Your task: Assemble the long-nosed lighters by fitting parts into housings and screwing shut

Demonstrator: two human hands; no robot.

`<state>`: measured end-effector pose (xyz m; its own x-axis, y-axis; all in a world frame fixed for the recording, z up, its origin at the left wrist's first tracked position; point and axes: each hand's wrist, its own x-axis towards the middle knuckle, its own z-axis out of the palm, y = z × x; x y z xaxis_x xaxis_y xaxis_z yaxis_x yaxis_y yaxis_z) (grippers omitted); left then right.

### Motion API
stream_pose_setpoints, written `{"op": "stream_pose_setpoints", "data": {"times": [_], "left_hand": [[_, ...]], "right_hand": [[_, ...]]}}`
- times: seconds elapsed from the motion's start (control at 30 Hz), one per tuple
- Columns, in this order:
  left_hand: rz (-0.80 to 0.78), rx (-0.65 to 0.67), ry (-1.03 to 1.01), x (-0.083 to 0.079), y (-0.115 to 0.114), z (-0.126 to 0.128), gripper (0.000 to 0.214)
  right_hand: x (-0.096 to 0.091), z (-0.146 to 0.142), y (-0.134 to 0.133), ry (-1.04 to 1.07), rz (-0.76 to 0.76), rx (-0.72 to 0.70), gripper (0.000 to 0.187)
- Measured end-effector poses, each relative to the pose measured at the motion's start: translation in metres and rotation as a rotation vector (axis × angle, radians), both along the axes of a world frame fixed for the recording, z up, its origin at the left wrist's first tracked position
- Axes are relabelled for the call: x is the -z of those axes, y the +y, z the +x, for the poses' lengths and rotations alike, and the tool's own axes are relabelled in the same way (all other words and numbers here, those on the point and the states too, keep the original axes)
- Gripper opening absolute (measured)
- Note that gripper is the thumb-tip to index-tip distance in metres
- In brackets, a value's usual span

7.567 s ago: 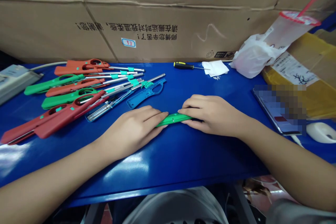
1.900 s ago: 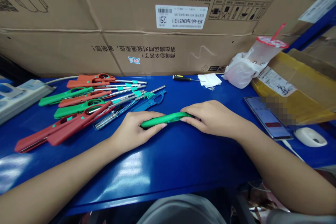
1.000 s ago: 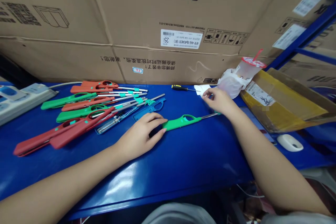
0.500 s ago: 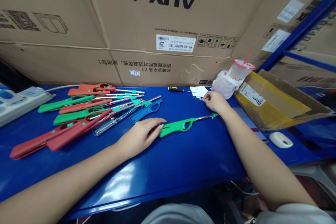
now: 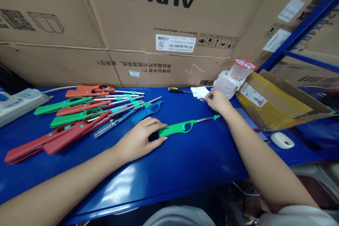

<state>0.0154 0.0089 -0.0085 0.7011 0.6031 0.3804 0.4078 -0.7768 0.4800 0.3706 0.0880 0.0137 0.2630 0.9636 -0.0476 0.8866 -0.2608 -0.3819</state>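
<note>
A: Where is the left hand (image 5: pixel 140 141)?

B: Over the glossy blue desk (image 5: pixel 180 166), its fingers and thumb around the blunt end of a green plastic long-necked lighter (image 5: pixel 174 129). That lighter lies near the middle of the desk, its thin metal tube pointing right, with a small teal piece (image 5: pixel 216 117) at the tip.

A: And the right hand (image 5: pixel 218 102)?

B: Well apart from the left, beyond the tube's tip. Its fingertips are bunched at the near edge of a flat white paper sheet (image 5: pixel 199 92); I can't tell whether they pinch anything.

A: What flanks the paper?

B: A screwdriver with a black-and-yellow handle (image 5: pixel 176 90) on one side, its shaft reaching over the sheet. On the other, a crumpled white plastic bag (image 5: pixel 224 82).

A: And farther left?

B: A fanned group of red, orange and green plastic lighters (image 5: pixel 79 129), with an open blue plastic casing (image 5: pixel 140 114) near their tubes.
</note>
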Motion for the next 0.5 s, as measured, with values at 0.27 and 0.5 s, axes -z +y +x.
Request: {"op": "stream_pose_setpoints", "data": {"times": [0.27, 0.5], "left_hand": [[-0.018, 0.029, -0.005, 0.001, 0.001, -0.001, 0.033], [-0.031, 0.029, -0.040, 0.000, 0.001, 0.000, 0.034]], "right_hand": [[0.003, -0.021, -0.006, 0.255, 0.016, -0.125, 0.038], [0.000, -0.060, -0.029, 0.528, -0.012, -0.375, 0.005]]}}
